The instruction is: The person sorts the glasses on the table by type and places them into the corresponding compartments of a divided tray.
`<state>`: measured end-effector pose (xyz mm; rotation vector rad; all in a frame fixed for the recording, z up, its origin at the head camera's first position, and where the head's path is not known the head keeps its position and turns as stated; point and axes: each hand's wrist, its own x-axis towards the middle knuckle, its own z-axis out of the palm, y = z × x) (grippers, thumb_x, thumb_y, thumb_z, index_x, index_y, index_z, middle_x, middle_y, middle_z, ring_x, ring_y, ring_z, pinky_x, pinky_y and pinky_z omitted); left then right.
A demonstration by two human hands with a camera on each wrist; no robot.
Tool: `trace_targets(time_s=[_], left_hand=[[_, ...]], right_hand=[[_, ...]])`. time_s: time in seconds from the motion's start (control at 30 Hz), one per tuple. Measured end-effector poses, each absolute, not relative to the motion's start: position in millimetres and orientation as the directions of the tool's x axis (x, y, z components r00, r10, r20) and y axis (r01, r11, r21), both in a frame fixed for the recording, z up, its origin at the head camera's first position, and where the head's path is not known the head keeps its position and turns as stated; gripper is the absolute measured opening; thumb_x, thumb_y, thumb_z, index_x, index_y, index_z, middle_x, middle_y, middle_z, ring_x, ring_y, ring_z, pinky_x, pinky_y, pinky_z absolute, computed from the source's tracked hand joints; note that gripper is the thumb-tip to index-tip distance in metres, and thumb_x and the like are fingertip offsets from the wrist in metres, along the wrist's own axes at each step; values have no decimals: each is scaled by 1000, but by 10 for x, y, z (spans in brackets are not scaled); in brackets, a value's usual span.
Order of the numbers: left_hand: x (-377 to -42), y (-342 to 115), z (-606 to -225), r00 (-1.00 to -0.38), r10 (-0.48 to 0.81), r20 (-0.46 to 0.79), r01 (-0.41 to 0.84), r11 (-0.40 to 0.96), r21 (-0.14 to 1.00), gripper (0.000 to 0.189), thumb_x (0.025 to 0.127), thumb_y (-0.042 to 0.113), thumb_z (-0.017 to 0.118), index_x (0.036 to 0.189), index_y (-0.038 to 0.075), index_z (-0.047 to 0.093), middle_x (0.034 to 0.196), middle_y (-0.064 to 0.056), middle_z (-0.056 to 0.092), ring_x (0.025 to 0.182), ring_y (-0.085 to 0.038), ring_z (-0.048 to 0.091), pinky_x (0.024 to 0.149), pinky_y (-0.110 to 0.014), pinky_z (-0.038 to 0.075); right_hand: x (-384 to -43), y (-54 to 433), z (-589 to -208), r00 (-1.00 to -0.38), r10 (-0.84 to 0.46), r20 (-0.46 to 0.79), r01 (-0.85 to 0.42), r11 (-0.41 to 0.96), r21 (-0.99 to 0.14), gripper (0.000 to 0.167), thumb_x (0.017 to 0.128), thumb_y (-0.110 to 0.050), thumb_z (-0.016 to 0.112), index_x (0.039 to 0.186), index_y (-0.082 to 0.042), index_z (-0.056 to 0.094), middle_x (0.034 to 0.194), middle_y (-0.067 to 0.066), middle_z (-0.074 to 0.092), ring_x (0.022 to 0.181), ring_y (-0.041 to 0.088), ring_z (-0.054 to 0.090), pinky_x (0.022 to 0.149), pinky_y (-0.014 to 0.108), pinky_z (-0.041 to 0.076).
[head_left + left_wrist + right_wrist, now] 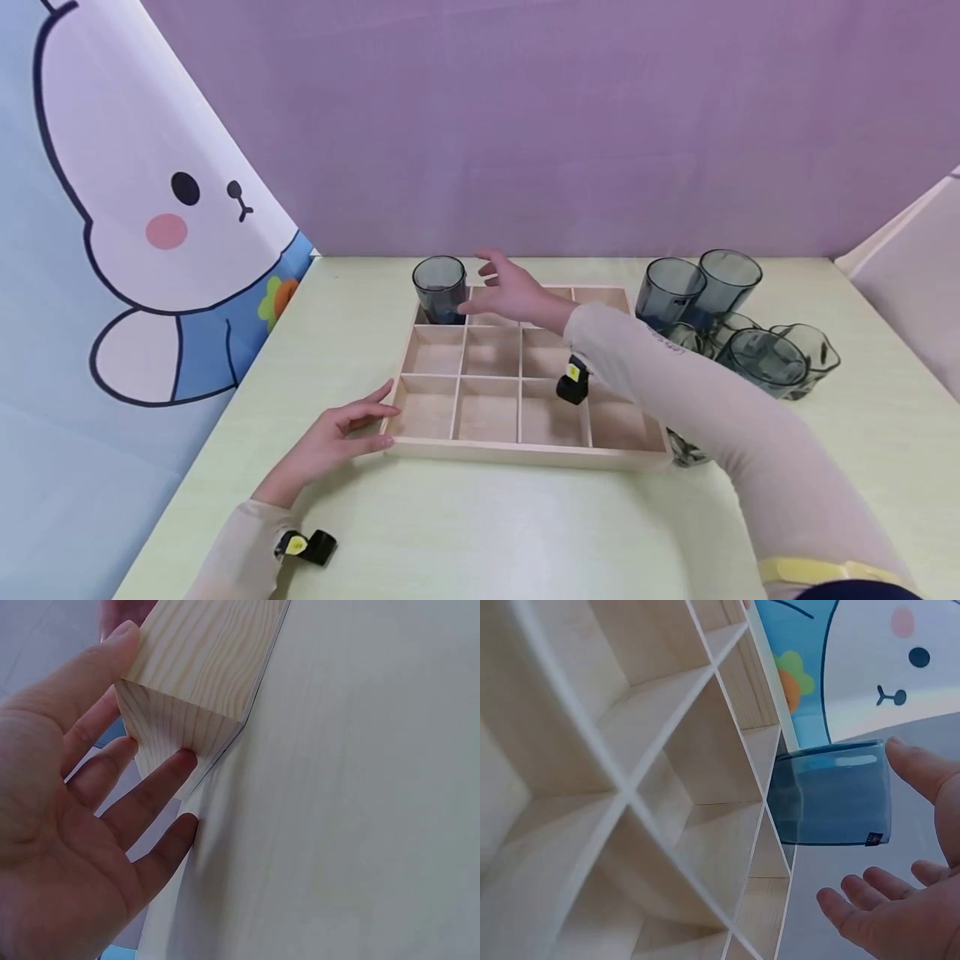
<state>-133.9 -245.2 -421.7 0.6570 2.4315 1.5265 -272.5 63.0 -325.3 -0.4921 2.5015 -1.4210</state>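
Note:
A blue-grey drinking glass (pixel 440 289) stands upright in the back left compartment of a pale wooden divided tray (pixel 525 452). Beside that glass, my right hand (pixel 517 292) has its fingers spread. In the right wrist view the thumb is right at the rim of the glass (pixel 832 795), while the other fingers stand apart from it. At the tray's front left corner is my left hand (pixel 337 437). The left wrist view shows its thumb and fingertips (pixel 184 759) resting on the corner's wooden faces (pixel 180 712), fingers nearly straight.
To the right of the tray several more grey glasses (pixel 671 287) stand in a group, partly hidden behind my right sleeve (pixel 697 392). The pale table (pixel 487 533) ends at a purple backdrop (pixel 525 150). A cartoon-printed cloth (pixel 172 275) hangs on the left.

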Motion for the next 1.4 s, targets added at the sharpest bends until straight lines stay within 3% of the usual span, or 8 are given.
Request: trace_targets(time_s=[0.43,0.93,1.4], left_hand=[[-1335,-2457,-4222,-883,465,66,261,369,892,38,88,9,76,124,0,67,156,-16,35,136,-38,40,102,-17,38],[-1336,-2458,-4215,-882,466,70,269,376,887,38,88,9,76,124,0,67,155,-17,36,138,-39,39,102,-17,39],[-1306,-2441,-4173,-891,452,40,244,403,882,38,88,11,76,124,1,67,156,-15,35,139,-38,38,103,-17,37]], right_hand=[[-2437,940,-3179,-901,-431,-39,-196,487,-851,94,82,-18,83,155,-7,25,141,16,46,132,33,46,107,46,41],[-2137,1373,-3153,-864,-503,11,-272,449,-851,86,83,-9,80,152,0,28,137,24,48,129,42,48,102,57,42],[-1897,1865,-3070,-874,-486,-17,-257,492,-832,84,84,-15,82,150,-3,31,140,20,48,133,40,43,105,57,38]])
